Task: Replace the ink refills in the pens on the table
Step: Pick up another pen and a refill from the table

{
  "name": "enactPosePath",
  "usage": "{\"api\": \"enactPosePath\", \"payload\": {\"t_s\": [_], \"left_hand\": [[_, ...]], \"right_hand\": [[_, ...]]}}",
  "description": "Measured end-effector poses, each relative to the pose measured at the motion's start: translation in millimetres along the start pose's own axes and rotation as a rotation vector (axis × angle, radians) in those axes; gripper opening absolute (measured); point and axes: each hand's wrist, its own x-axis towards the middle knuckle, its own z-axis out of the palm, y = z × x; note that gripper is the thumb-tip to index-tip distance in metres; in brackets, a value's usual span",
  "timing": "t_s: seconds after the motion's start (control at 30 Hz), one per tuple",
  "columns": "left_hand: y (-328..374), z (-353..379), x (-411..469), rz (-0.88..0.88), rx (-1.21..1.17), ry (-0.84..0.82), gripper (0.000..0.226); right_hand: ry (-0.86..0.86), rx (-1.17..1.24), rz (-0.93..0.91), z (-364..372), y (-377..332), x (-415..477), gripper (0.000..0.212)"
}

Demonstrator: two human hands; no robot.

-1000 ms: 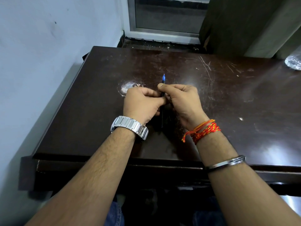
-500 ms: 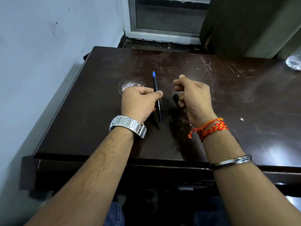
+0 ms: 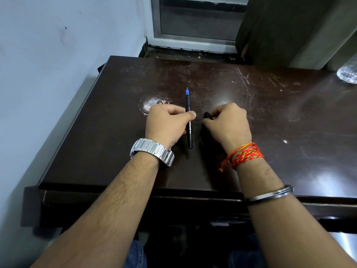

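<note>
A slim black pen (image 3: 188,120) with a blue tip pointing away from me is gripped at its middle by my left hand (image 3: 167,123), thumb over the barrel, above the dark brown table (image 3: 270,117). White lettering runs along the barrel. My right hand (image 3: 229,122) sits a little to the right, fingers curled around a small black piece, the pen's cap (image 3: 208,115), whose end pokes out near my fingertips. Most of the cap is hidden inside the fist. The two hands are apart.
The tabletop is scratched, with a white worn patch (image 3: 152,104) beside my left hand. A clear plastic object (image 3: 347,74) sits at the far right edge. A wall runs along the left, and a window frame stands behind the table.
The hands were joined on the pen a second ago. They have pulled apart: the left keeps the pen, the right has come away with the black cap and lowered toward the table.
</note>
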Motion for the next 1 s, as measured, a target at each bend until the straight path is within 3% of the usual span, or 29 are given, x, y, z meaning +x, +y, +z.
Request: {"api": "enactPosePath", "payload": {"t_s": [0.3,0.4,0.53,0.63,1.0], "left_hand": [[1,2,-4,-0.031,-0.006,-0.164,0.019],[1,1,-5,-0.042,0.021,-0.227,0.017],[1,1,-7,-0.029,0.091,-0.264,0.016],[1,1,-9,-0.025,0.124,-0.279,0.016],[4,1,-13,-0.015,0.149,-0.278,0.015]], "right_hand": [[0.019,0.002,-0.069,4,2,3,0.021],[0.056,0.338,-0.077,4,-3,9,0.021],[0.034,0.897,0.076,1,-8,13,0.025],[-0.039,1.112,0.173,-2,-8,12,0.026],[-0.182,1.126,0.202,-2,-10,11,0.026]]}}
